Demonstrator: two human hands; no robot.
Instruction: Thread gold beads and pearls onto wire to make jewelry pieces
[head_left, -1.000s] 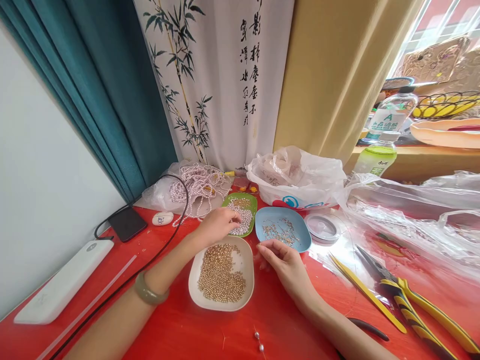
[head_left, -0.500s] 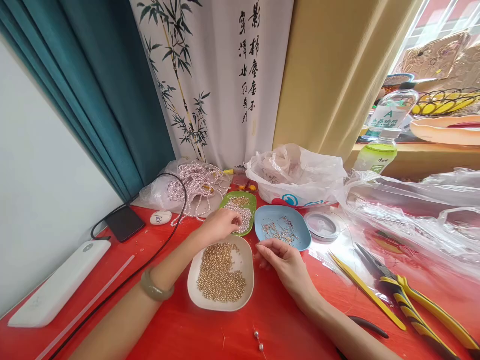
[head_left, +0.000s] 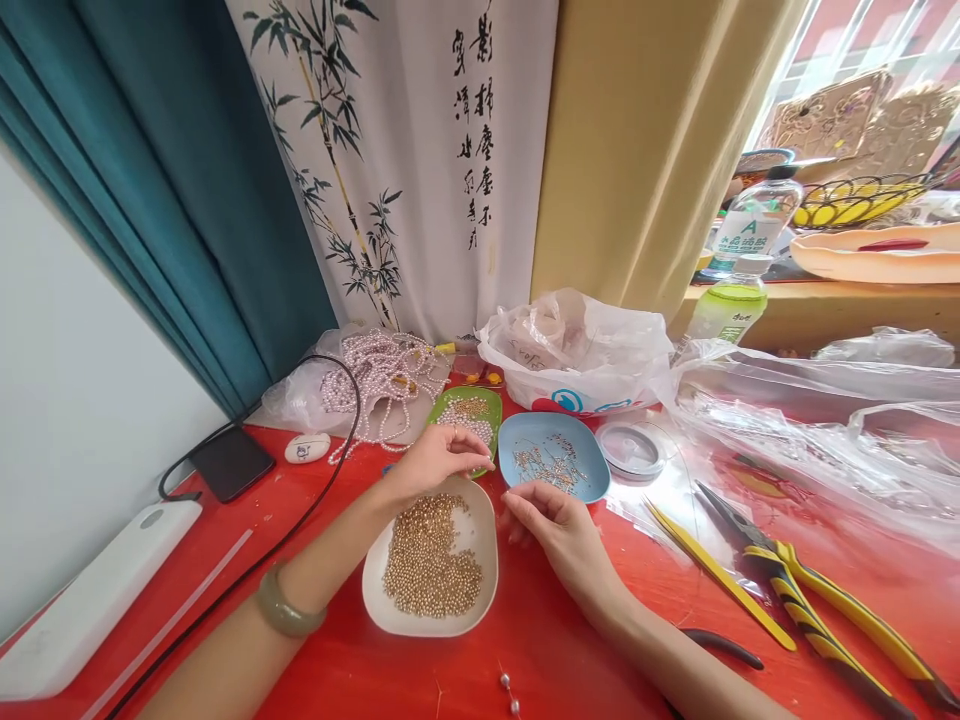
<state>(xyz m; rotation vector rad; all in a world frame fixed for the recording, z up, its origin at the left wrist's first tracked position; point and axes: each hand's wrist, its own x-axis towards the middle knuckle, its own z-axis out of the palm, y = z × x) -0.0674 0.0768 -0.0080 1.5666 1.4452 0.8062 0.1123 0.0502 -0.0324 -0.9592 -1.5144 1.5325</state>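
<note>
My left hand point(head_left: 442, 462) hovers over the far edge of a white dish point(head_left: 486, 590) that holds small gold beads point(head_left: 431, 565). Its thumb and fingertips are pinched together; what is between them is too small to make out. Close by on the right, my right hand point(head_left: 553, 520) also pinches at the fingertips, in front of a blue dish point(head_left: 517, 425) with small metal pieces. I cannot tell what it grips. A green dish point(head_left: 495, 400) of pearly and gold beads lies partly behind my left hand. Two pearly beads point(head_left: 505, 680) on a fine strand rest near the front edge.
Tweezers point(head_left: 720, 575) and long-nose pliers point(head_left: 795, 580) lie to the right, beside clear plastic bags point(head_left: 817, 420). Pink bead strands point(head_left: 382, 375) and a white plastic bag point(head_left: 577, 350) sit at the back. A black cable point(head_left: 307, 530) and white power bank point(head_left: 97, 600) are on the left.
My left hand has moved from the green dish toward me and to the right, bringing its fingertips close to my right hand's. The whole view has shifted slightly.
</note>
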